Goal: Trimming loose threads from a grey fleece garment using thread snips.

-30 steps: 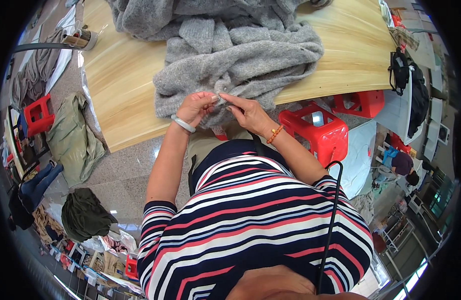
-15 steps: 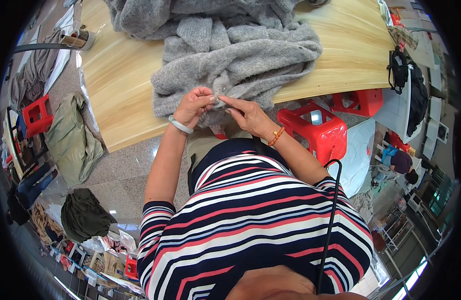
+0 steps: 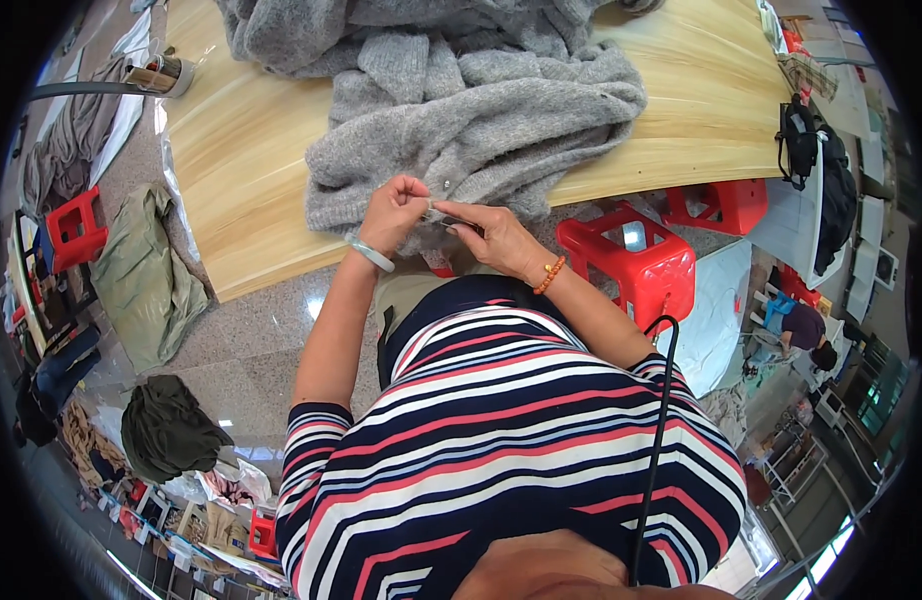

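Observation:
A thick grey knitted garment [image 3: 471, 130] lies bunched on the near edge of the table, its lower edge hanging toward my lap. My left hand [image 3: 393, 218] is closed, thumb and forefinger pinching a bit of the knit at this near edge. My right hand [image 3: 501, 240] meets it from the right, its forefinger stretched to the left hand's fingertips and its thumb tucked below. Something small and dark shows between that thumb and forefinger, too small to name. Just above the fingertips, a small shiny stud [image 3: 447, 184] sits on the knit.
More grey knitwear [image 3: 411, 30] is heaped farther back on the wood-grain table [image 3: 251, 200]. Red plastic stools [image 3: 631, 260] stand under the right edge. At the far left is a container of sticks [image 3: 166, 75]. Olive cloth [image 3: 146, 280] and a dark bundle [image 3: 171, 430] are at left.
My left hand has turned slightly and shifted a little down, its fingertips slightly lower. My right hand's fingertips have also dropped a little. The garment stays in place.

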`<state>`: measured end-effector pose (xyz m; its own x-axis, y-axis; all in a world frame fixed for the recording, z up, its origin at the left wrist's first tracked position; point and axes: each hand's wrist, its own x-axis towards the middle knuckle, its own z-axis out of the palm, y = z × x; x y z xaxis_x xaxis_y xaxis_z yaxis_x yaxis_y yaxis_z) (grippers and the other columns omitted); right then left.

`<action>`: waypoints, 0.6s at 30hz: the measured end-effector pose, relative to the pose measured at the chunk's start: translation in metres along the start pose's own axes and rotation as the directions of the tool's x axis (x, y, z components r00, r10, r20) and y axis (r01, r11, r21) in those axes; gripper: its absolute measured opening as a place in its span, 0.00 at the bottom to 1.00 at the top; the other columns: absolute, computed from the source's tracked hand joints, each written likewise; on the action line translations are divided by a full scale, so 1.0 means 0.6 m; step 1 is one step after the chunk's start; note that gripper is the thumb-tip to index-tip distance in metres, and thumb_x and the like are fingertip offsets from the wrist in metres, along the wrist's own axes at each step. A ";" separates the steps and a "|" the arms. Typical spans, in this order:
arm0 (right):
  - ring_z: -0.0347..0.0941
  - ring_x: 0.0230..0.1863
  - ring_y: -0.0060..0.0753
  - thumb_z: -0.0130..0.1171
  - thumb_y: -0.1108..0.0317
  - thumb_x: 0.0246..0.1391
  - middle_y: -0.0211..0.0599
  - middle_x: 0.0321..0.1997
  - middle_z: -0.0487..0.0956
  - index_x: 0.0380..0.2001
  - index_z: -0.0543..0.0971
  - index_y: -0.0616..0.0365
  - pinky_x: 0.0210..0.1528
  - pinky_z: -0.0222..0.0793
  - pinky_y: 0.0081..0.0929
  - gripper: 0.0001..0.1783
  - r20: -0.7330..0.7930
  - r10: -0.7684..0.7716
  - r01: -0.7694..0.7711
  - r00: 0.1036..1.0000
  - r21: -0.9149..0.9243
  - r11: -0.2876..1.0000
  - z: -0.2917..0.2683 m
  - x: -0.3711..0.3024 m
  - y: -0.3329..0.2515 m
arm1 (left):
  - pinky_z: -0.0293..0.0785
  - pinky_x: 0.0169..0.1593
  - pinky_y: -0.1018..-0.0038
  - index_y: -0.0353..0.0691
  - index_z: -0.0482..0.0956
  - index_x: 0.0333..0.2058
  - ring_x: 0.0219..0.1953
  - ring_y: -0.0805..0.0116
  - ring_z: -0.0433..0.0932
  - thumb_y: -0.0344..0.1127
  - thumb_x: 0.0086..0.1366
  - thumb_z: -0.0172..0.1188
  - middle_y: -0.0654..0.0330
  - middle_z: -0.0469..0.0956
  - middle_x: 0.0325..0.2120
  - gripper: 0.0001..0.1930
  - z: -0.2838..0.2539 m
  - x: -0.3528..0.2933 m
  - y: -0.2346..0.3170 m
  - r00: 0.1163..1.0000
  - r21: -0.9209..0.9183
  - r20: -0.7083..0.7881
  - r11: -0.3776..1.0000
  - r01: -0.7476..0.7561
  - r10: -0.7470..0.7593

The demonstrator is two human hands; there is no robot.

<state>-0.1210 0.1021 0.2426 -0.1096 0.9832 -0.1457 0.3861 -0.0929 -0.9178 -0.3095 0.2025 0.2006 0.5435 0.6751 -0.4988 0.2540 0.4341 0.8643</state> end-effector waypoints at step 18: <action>0.78 0.31 0.52 0.55 0.71 0.57 0.55 0.33 0.80 0.59 0.71 0.55 0.37 0.72 0.37 0.25 -0.081 0.115 -0.112 0.990 0.045 0.993 -0.008 -0.020 -0.032 | 0.66 0.29 0.87 0.35 0.74 0.49 0.26 0.85 0.67 0.23 0.55 0.67 0.66 0.75 0.34 0.22 0.045 -0.076 0.045 0.962 0.263 -0.098 0.939 -0.222 0.255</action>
<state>-0.1227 0.0931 0.2638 0.0104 0.9754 -0.2200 0.3548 -0.2093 -0.9112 -0.3059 0.1673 0.2486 0.5093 0.8185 -0.2658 0.3281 0.1008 0.9393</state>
